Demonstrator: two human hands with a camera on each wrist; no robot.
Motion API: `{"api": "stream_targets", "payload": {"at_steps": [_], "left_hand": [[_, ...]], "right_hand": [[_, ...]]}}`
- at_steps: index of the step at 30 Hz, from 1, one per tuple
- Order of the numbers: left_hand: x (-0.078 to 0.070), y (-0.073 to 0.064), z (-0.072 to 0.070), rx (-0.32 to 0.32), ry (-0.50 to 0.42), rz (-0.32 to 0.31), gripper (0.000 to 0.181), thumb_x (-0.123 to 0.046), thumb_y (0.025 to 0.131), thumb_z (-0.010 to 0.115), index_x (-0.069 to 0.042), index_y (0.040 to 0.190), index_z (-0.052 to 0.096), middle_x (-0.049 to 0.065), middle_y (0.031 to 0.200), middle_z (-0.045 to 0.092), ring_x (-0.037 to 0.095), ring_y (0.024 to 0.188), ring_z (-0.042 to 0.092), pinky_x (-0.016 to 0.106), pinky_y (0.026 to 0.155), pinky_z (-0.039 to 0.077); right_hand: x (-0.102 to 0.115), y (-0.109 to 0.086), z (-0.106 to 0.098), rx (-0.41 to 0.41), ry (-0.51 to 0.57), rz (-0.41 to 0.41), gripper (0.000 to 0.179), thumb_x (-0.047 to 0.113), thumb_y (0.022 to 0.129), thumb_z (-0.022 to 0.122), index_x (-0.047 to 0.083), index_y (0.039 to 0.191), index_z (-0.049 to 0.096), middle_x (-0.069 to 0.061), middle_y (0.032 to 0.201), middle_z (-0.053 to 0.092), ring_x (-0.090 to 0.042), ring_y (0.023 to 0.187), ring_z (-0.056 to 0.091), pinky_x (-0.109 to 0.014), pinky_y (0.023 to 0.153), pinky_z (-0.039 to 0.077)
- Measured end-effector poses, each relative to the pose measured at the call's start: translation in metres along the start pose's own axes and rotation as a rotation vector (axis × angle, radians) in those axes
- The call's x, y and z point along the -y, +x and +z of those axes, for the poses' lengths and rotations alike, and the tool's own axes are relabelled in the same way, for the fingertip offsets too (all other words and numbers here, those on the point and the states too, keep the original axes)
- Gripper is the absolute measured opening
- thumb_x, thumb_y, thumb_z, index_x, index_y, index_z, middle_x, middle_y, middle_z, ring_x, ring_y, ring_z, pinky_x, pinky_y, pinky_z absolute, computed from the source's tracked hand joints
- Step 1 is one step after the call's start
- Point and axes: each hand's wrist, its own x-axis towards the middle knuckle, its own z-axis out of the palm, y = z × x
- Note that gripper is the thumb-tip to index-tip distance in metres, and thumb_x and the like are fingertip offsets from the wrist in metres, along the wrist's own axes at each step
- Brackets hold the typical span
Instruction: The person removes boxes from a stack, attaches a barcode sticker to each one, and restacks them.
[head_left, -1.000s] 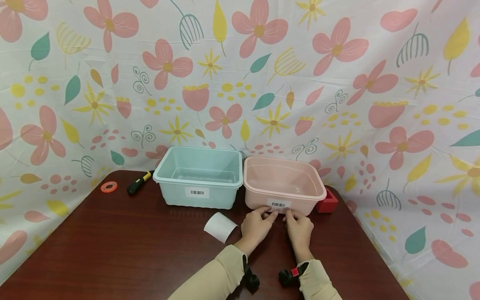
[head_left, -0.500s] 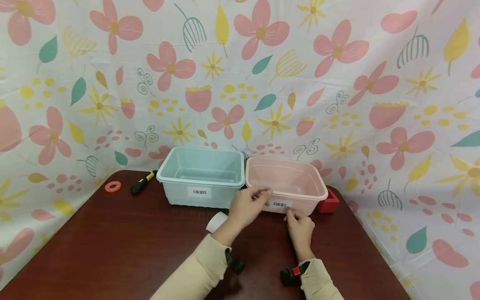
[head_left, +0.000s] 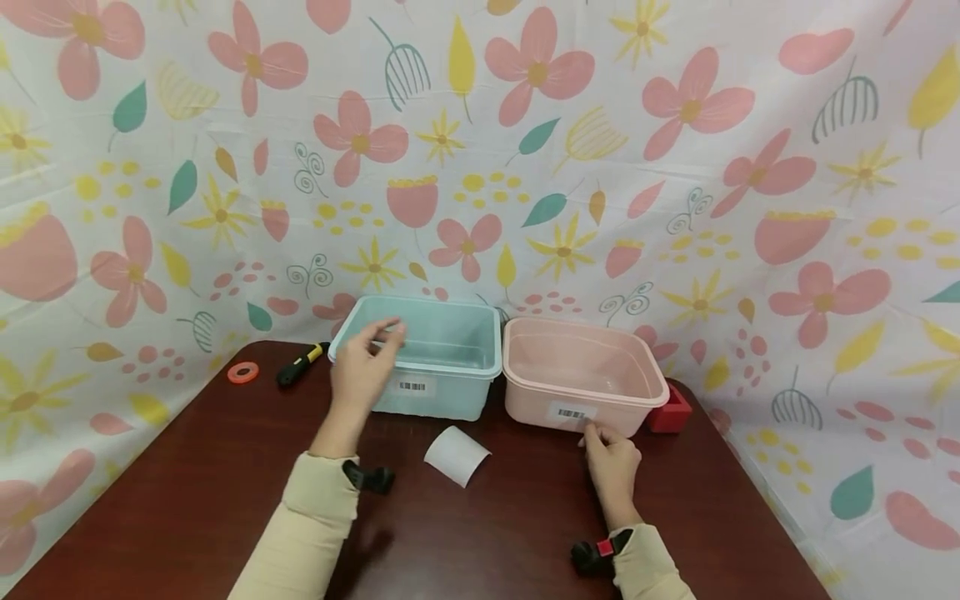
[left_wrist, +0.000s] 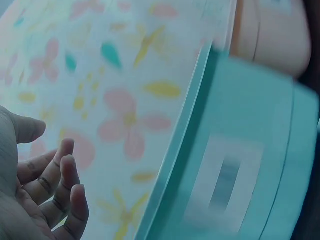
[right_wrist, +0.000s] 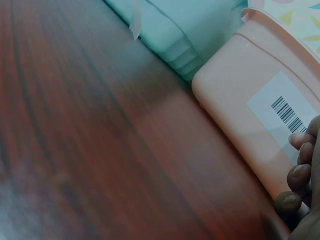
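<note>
My left hand (head_left: 363, 375) hangs in front of the light blue plastic bin (head_left: 442, 408), fingers loosely bent and nothing between them. In the left wrist view it is apart from the bin's wall, which carries a white barcode label (left_wrist: 225, 185). My right hand (head_left: 613, 467) is at the front of the pink plastic bin (head_left: 536, 410), fingertips by the lower right of its barcode label (right_wrist: 287, 112). Its fingers (right_wrist: 300, 177) are curled in the right wrist view; whether they pinch something is hidden. A curled white paper (head_left: 457, 456) lies between the forearms.
An orange tape roll (head_left: 243, 372) and a black and yellow utility knife (head_left: 302, 365) lie at the table's back left. A red box-like object (head_left: 670, 410) stands right of the pink bin. Behind the brown table (head_left: 487, 542) hangs a flowered cloth (head_left: 480, 125).
My left hand has left the pink bin's label and moved left, past the white paper, up to the blue bin. My right hand has stayed at the pink bin.
</note>
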Motion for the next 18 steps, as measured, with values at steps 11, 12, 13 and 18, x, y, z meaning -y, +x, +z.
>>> {"api": "stream_targets", "payload": {"at_steps": [11,12,13,18], "left_hand": [[0.055,0.021,-0.049,-0.141,0.112,-0.198,0.05,-0.059,0.097,0.057,-0.024,0.13,0.068,0.003,0.114,0.07,0.026,0.099,0.065,0.047,0.078,0.049],[0.058,0.022,-0.051,-0.134,0.119,-0.208,0.051,-0.058,0.097,0.057,-0.022,0.131,0.067,0.005,0.117,0.069,0.027,0.102,0.064,0.049,0.08,0.049],[0.062,0.022,-0.052,-0.121,0.122,-0.219,0.052,-0.057,0.097,0.057,-0.021,0.133,0.066,0.006,0.12,0.068,0.029,0.105,0.063,0.051,0.083,0.049],[0.081,0.022,-0.051,-0.017,0.105,-0.254,0.064,-0.05,0.098,0.061,-0.009,0.146,0.051,0.016,0.138,0.055,0.037,0.124,0.055,0.055,0.099,0.044]], "right_hand": [[-0.001,-0.001,-0.001,0.013,0.01,0.015,0.042,0.027,0.092,0.07,0.011,0.054,0.067,0.004,0.044,0.051,-0.012,0.04,0.045,-0.025,0.039,0.032],[-0.001,0.0,-0.001,0.014,0.01,0.015,0.042,0.027,0.092,0.07,0.011,0.054,0.067,0.004,0.044,0.051,-0.012,0.04,0.045,-0.025,0.039,0.032],[-0.001,-0.001,-0.001,0.016,0.012,0.015,0.042,0.027,0.093,0.07,0.011,0.054,0.067,0.004,0.044,0.051,-0.012,0.04,0.045,-0.025,0.039,0.032],[-0.003,0.0,-0.001,-0.003,0.007,0.01,0.041,0.027,0.092,0.07,0.014,0.054,0.067,0.006,0.044,0.051,-0.011,0.041,0.045,-0.025,0.041,0.033]]}}
